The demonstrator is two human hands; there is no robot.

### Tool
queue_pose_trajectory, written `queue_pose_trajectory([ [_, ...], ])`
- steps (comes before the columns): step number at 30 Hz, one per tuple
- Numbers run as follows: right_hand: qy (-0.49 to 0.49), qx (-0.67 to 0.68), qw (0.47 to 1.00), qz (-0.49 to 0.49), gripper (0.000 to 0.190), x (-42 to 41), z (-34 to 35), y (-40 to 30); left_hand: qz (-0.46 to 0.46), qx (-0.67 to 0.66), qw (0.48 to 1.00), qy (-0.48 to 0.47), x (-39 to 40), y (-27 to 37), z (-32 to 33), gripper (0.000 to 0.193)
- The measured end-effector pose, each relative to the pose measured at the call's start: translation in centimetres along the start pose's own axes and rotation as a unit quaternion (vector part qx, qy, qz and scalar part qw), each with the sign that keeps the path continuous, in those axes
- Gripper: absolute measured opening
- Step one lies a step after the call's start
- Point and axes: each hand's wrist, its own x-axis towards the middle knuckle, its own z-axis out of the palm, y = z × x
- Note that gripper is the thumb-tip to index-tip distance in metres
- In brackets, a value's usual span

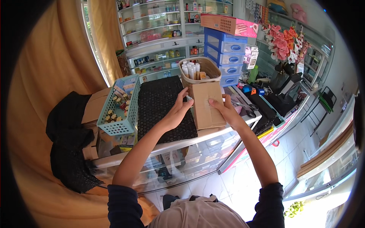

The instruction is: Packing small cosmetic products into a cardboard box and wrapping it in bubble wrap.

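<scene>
A brown cardboard box (207,112) stands tilted at the front edge of a glass display counter. My right hand (226,111) grips its right side, thumb pressed on the broad face and fingers partly hidden behind. At the box's left edge is my left hand (176,109), its thumb tip close against the cardboard. A small pale, shiny piece (189,98) shows between that thumb and forefinger; whether the hand grips it or the box is unclear. Under my left hand lies a sheet of black bubble wrap (159,105), spread flat on the counter.
A teal plastic basket (115,128) with small boxes and gold-capped bottles stands left. Behind the box are a beige basket (215,74) of white tubes and blue drawers (225,57). Scissors (248,111) lie right. Black wrap (68,136) hangs at left. Glass shelves (154,25) line the back.
</scene>
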Motion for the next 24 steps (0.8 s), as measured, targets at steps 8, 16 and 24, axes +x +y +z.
queue_pose_trajectory([
  [8,-0.041,0.004,0.999,-0.014,0.075,-0.3,0.4,-2.5,-0.175,0.465,0.861,-0.107,-4.3,-3.1,-3.3,0.088],
  [16,-0.112,-0.009,0.994,-0.013,0.071,2.4,3.0,-6.3,-0.142,0.425,0.890,-0.083,-7.3,-1.8,-3.8,0.091],
  [24,-0.304,-0.109,0.946,0.040,0.089,6.8,6.1,-8.6,-0.149,0.389,0.909,0.026,-11.6,-2.0,-6.9,0.106],
])
